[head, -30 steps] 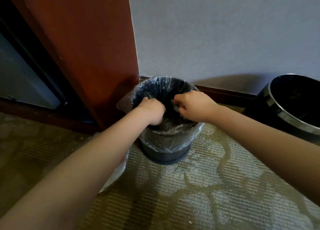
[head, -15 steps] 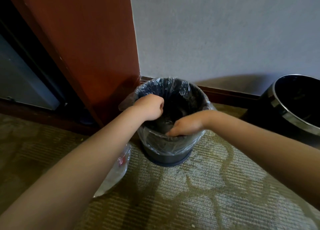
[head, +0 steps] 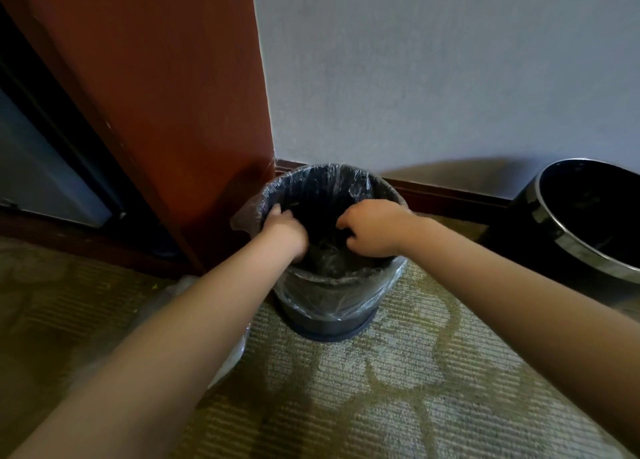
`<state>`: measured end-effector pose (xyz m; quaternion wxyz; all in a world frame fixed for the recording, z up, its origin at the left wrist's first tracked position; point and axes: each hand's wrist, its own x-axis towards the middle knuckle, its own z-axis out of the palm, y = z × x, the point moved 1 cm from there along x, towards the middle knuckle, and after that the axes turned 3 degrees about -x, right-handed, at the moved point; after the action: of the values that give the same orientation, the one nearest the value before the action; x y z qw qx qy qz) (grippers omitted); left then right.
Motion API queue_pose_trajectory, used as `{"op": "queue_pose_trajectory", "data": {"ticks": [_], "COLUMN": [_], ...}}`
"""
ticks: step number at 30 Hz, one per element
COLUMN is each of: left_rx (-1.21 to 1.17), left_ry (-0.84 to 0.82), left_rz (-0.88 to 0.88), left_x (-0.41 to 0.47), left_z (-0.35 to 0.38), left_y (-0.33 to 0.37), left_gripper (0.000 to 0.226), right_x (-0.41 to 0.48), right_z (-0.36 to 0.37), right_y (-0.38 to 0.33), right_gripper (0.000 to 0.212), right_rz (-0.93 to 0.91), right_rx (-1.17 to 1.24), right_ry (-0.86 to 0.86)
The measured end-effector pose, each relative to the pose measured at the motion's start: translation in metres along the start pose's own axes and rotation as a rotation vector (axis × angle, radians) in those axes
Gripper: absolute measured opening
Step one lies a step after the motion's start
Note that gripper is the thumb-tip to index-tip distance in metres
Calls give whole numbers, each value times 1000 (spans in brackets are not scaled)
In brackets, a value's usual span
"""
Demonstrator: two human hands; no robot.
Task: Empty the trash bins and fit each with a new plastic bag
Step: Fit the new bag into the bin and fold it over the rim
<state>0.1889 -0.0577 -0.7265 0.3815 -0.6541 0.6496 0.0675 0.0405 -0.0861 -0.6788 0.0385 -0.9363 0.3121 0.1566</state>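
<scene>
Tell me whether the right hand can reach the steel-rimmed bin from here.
Probably yes: the right hand is at the bag-lined bin, and only open carpet separates it from the steel-rimmed bin.

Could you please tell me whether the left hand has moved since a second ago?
Yes: the left hand has shifted left, from mid-mouth of the lined bin to its rim nearest the red-brown panel.

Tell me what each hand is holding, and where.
Left hand grips the clear bag at the bin rim; right hand is curled inside, hold unclear.
</scene>
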Motion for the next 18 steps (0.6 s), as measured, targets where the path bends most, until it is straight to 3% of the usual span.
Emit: {"op": "queue_pose_trajectory", "data": {"ticks": [4, 7, 10, 12, 15, 18], "left_rx": [-258, -517, -779, -909, -1086, -1124], "left_ry": [355, 419, 563, 652, 706, 656], "left_rz": [53, 35, 7, -26, 25, 94], "left_x": [-18, -24, -32, -35, -33, -32], "left_z": [-21, -18, -19, -23, -28, -30], "left_y": [-6, -18, -22, -21, -12, 3], "left_gripper": [28, 22, 23, 23, 23, 23], "right_x": [14, 13, 9, 2, -10, -21], "right_z": [17, 13, -6, -13, -10, 11], "right_y": [6, 10, 6, 11, 29, 43], "right_gripper": [41, 31, 24, 20, 29, 42], "right_rz": [111, 142, 117, 161, 322, 496], "right_rx": [-285, -185, -1, 102, 589, 1161], "right_ry": [-135, -136, 108, 421, 878, 903]}}
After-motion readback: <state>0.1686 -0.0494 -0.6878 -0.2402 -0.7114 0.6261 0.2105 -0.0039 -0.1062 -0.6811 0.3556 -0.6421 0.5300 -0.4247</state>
